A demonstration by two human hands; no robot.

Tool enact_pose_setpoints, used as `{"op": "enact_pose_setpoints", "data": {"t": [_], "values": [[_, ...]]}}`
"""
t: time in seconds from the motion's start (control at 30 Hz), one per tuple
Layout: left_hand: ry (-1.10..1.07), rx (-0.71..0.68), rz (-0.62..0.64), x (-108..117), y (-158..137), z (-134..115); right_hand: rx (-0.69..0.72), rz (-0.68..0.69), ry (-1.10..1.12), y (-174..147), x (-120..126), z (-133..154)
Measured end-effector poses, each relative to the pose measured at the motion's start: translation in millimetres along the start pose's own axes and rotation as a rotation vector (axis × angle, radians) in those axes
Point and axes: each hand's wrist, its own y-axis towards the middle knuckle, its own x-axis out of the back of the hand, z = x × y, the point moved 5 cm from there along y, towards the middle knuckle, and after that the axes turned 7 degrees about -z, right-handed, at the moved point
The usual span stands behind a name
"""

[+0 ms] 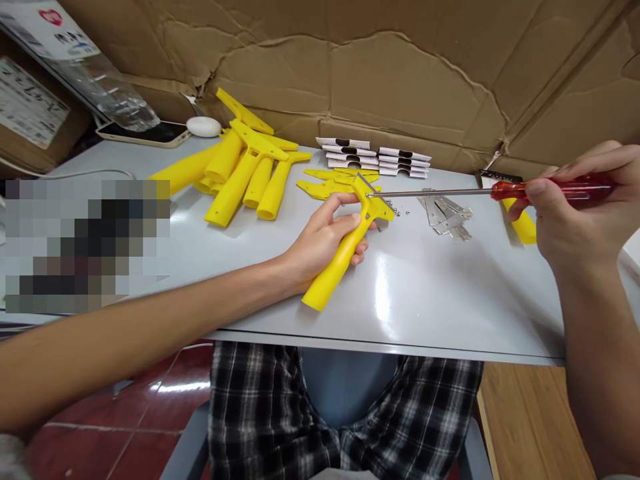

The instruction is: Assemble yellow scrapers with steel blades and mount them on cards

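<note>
My left hand (330,233) is closed around a yellow plastic scraper (336,265), its hollow handle slanting down toward me and a metal blade along its head. In my right hand (585,207) is a screwdriver with a clear red handle (575,192). Its long shaft (435,193) lies nearly level, and the tip meets the scraper head at a small screw. Loose screws (397,212) are scattered just beyond the head, partly hidden by it. Flat yellow plates (325,185) lie behind. A pile of metal blades (447,215) rests right of the scraper, below the shaft.
Several yellow scraper handles (240,177) are heaped at the back left. White paper packets (377,159) stand in stacks against the cardboard (415,80). A plastic bottle (115,93), a phone (145,133) and a white oval case (204,127) sit at far left. Another yellow piece (523,223) lies by my right hand.
</note>
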Motion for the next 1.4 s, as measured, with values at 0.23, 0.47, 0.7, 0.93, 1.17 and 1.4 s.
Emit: {"op": "enact_pose_setpoints", "data": {"t": [0.23,0.47,0.7,0.93,1.17,1.4], "values": [[0.016,-0.002,0.008,0.6,-0.5,-0.2,0.071,0.053,0.012,-2.7,-1.6,15.4],[0.019,0.003,-0.01,-0.7,-0.3,-1.8,0.061,0.08,0.127,-3.1,-2.9,17.3],[0.014,-0.032,-0.016,1.9,1.4,1.4,0.064,0.011,0.089,-1.7,-2.5,10.6],[0.027,-0.053,-0.006,4.6,5.3,7.1,0.103,0.074,0.137,-3.4,-7.0,14.0],[0.022,-0.03,-0.004,6.0,7.1,8.9,0.094,0.147,0.235,-5.0,-10.6,25.3],[0.016,-0.02,0.022,6.4,8.4,9.6,0.215,0.128,0.129,-2.9,-11.5,26.6]]}}
